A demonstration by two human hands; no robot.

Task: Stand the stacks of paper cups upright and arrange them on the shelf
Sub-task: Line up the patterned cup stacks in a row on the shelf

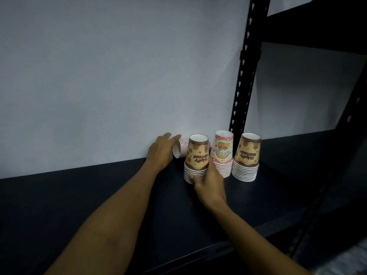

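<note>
Three stacks of paper cups stand rim-down on the dark shelf [99,195]: a brown stack [196,155], a pink stack [222,153] behind it and another brown stack [247,155] at the right. My right hand [210,181] wraps the lower part of the left brown stack. A pink striped stack [181,148] lies on its side against the wall, its open mouth facing left. My left hand [161,150] rests over its mouth end with fingers spread along it; a firm grip is not visible.
A pale wall [119,76] backs the shelf. A black perforated upright post [245,72] rises just behind the right stacks. Another shelf board [317,26] hangs above at the right. The shelf's front edge [198,255] runs below my forearms.
</note>
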